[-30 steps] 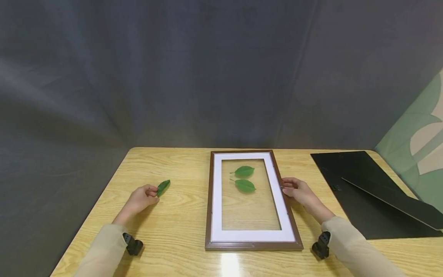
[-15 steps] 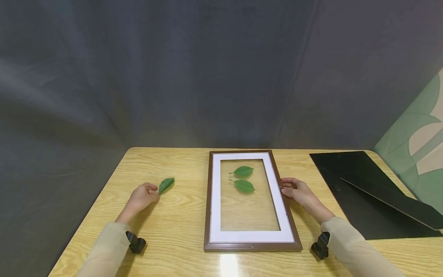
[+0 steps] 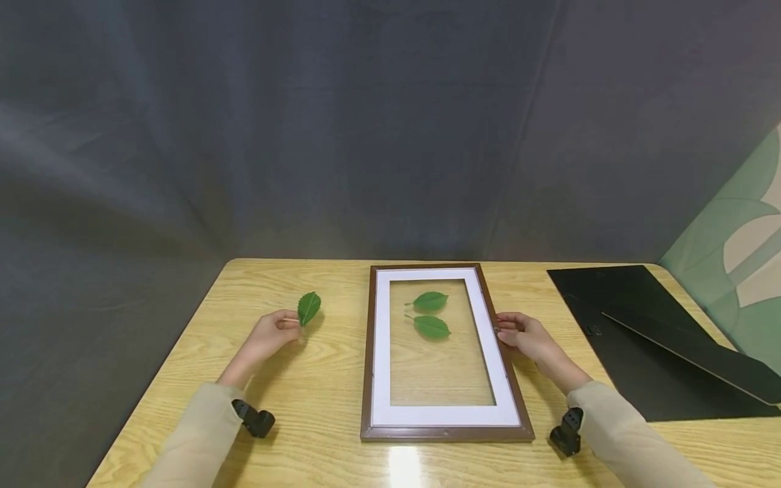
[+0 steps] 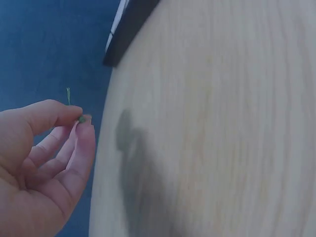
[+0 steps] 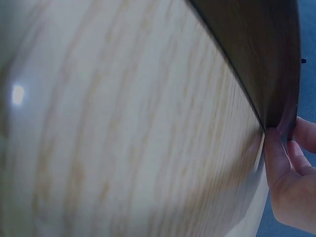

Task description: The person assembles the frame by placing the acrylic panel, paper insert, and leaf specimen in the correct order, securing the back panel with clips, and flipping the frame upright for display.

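Green leaf [image 3: 309, 308] with a toothed edge is pinched between the thumb and fingers of the left hand [image 3: 272, 334], its tip toward one o'clock, held just above the bench [image 3: 332, 407]. With the dial centred on the brown picture frame [image 3: 448, 434], that leaf sits between nine and ten o'clock, well apart from it. The right hand [image 3: 526, 337] grips the frame's edge at three o'clock, thumb and fingers round the border. A white mat [image 3: 439, 415] lines the frame; toward twelve o'clock in its opening lie a far leaf [image 3: 430, 301] and a near leaf [image 3: 432, 328], close together, stems toward nine. Farther out at three o'clock, a black panel [image 3: 702, 351] slants over a black board [image 3: 641, 371].
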Tool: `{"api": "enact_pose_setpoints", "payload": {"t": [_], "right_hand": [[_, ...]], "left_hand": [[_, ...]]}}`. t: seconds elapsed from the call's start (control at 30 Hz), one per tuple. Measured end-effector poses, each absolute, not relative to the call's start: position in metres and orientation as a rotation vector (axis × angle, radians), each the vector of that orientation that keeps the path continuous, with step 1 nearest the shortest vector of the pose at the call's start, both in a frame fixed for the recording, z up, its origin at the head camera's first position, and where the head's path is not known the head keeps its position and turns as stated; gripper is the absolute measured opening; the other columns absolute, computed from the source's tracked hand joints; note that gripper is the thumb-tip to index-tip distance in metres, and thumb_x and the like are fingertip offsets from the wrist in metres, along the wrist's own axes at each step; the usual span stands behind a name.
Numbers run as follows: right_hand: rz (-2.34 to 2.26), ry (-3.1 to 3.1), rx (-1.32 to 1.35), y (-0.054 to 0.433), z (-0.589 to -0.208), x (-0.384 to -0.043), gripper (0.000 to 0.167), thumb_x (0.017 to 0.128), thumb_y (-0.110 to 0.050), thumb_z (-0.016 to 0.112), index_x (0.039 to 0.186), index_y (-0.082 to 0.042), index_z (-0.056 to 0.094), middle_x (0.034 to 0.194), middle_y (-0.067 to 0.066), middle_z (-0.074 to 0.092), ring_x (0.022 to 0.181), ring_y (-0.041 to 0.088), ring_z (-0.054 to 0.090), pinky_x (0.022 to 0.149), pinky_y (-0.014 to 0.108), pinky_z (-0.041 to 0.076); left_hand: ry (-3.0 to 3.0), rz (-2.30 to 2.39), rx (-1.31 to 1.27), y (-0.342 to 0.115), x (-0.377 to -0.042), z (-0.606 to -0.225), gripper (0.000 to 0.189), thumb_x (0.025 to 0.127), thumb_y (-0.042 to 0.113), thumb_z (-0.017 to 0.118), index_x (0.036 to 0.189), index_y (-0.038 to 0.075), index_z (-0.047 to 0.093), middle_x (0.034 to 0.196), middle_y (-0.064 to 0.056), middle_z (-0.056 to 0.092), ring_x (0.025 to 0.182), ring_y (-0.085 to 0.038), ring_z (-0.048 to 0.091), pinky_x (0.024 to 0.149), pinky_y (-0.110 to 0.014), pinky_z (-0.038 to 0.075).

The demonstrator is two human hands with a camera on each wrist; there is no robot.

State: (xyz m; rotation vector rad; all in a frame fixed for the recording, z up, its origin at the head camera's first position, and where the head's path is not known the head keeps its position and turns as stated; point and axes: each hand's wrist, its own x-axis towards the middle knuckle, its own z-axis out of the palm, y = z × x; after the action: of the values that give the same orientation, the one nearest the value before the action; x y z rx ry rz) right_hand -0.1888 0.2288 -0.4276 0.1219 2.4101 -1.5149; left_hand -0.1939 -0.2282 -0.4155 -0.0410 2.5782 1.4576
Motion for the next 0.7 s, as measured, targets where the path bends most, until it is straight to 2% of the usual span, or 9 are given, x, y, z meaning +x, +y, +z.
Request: {"api": "enact_pose_setpoints", "payload": {"t": [0.1,0.3,0.57,0.7], "right_hand": [[-1.515,2.408,0.117,0.230,-0.428,-0.189,0.050,0.098,-0.006,0.048,0.141,0.011,0.031,0.137,0.033,0.041,0.114,0.027,0.055,0.085,0.026,0.054],[-1.500,2.413,0.129,0.229,-0.426,-0.189,0.050,0.098,-0.007,0.048,0.142,0.010,0.031,0.138,0.032,0.041,0.118,0.033,0.053,0.089,0.031,0.054],[-1.512,2.407,0.140,0.229,-0.427,-0.189,0.050,0.098,-0.006,0.048,0.142,0.010,0.031,0.138,0.032,0.041,0.120,0.035,0.051,0.089,0.030,0.054],[-1.523,2.398,0.138,0.229,-0.427,-0.188,0.050,0.099,-0.006,0.048,0.142,0.010,0.030,0.139,0.032,0.040,0.121,0.035,0.050,0.090,0.030,0.054]], "left_hand": [[2.522,1.500,0.008,-0.217,-0.193,-0.411,0.041,0.092,0.009,0.059,0.128,-0.008,0.050,0.123,-0.030,0.059,0.104,-0.028,0.064,0.086,-0.035,0.057],[2.416,1.594,0.116,-0.194,-0.192,-0.404,0.039,0.093,0.012,0.060,0.126,-0.008,0.052,0.121,-0.028,0.061,0.106,-0.032,0.064,0.091,-0.041,0.056],[2.286,1.685,0.156,-0.153,-0.187,-0.396,0.030,0.089,0.009,0.064,0.112,-0.008,0.058,0.110,-0.027,0.066,0.087,-0.017,0.067,0.084,-0.039,0.058],[2.247,1.699,0.179,-0.136,-0.184,-0.396,0.027,0.088,0.007,0.065,0.109,-0.009,0.058,0.107,-0.026,0.067,0.081,-0.010,0.065,0.080,-0.032,0.059]]}}
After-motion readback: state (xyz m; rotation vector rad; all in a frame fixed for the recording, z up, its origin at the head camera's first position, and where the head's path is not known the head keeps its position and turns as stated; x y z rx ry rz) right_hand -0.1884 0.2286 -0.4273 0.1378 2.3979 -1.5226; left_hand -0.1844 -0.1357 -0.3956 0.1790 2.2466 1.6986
